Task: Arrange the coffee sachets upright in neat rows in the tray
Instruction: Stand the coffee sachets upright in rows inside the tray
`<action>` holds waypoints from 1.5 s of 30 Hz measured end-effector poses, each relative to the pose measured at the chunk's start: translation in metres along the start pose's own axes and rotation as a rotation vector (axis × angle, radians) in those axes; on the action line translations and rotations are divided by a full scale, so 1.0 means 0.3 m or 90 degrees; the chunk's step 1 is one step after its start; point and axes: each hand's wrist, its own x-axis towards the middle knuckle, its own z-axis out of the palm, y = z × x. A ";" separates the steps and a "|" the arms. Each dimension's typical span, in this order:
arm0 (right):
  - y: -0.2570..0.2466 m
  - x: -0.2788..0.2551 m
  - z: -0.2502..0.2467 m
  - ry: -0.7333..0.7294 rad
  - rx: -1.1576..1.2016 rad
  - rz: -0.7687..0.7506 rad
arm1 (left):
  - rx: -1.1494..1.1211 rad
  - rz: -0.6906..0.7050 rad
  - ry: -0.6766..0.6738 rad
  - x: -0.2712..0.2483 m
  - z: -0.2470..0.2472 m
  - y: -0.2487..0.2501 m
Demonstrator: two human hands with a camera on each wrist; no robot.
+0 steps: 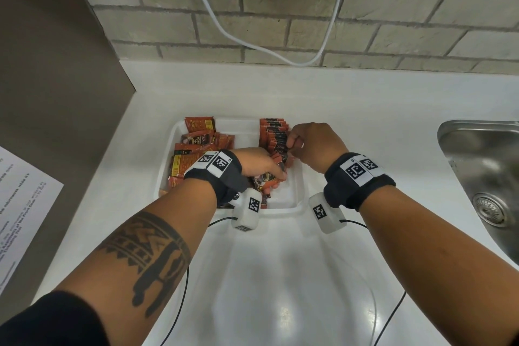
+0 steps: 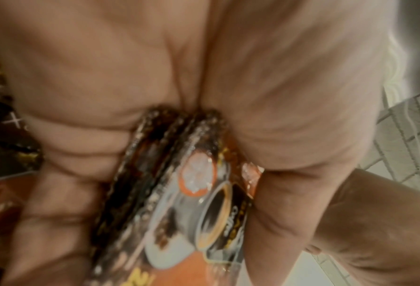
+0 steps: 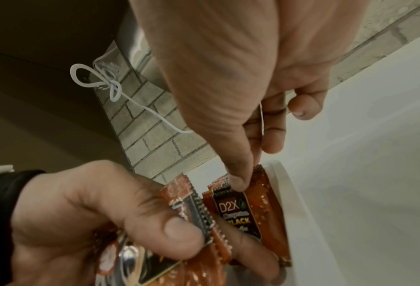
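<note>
White countertop (image 1: 280, 275) under a grey brick wall (image 1: 280, 8), steel sink (image 1: 486, 177) off to the right, and all the action sits in the white tray (image 1: 297, 199). Left hand (image 1: 261, 166) is clamped on a small bundle of sachets (image 3: 199, 222), thumb over the top edges; the left wrist view shows at least three crimped edges fanned in that grip, though blur hides an exact count. Right hand (image 1: 314, 146) has thumb and fingers closed together on the nearest sachet of the upright row (image 1: 276, 135) along the tray's right side, steadying it just beside the bundle. That row looks roughly ten deep, too tightly packed to count surely. On the tray's left lies a loose heap (image 1: 196, 154), maybe eight or more, flat and overlapping. These packs look light, thin and slick-foiled, stiff only at the crimped seams, so I'd judge the top seam the place to pinch; gripped mid-body they would likely slide or buckle. One tray, two hands, one row, one heap.
</note>
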 end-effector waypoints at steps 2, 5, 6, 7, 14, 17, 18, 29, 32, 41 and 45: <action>-0.003 0.003 -0.001 0.001 -0.004 0.001 | -0.009 -0.003 -0.001 -0.001 -0.001 0.000; -0.006 0.004 -0.001 -0.003 0.005 0.006 | -0.023 -0.011 -0.012 -0.004 0.001 0.001; -0.006 0.005 0.000 -0.004 0.008 0.008 | -0.021 -0.011 -0.015 -0.005 0.001 0.000; -0.006 0.005 0.000 -0.004 0.012 0.009 | -0.022 -0.012 -0.015 -0.008 0.003 0.001; -0.004 0.002 -0.005 -0.002 0.034 0.005 | -0.047 -0.024 -0.014 -0.011 0.007 0.007; 0.000 0.002 -0.003 -0.002 0.036 0.001 | -0.034 -0.024 -0.014 -0.017 0.006 0.007; 0.001 0.001 -0.002 -0.002 0.037 0.001 | -0.023 -0.023 -0.016 -0.016 0.005 0.005; -0.003 -0.050 -0.003 -0.004 0.058 -0.044 | 0.014 -0.031 0.017 -0.015 -0.013 -0.016; -0.005 -0.069 0.000 -0.045 0.045 -0.057 | -0.074 0.009 0.016 -0.013 -0.016 -0.026; -0.008 -0.056 0.012 -0.021 0.039 -0.035 | -0.147 0.034 0.044 0.007 0.015 -0.029; -0.005 -0.057 -0.001 -0.055 0.012 -0.062 | -0.171 0.034 0.037 0.016 0.010 -0.040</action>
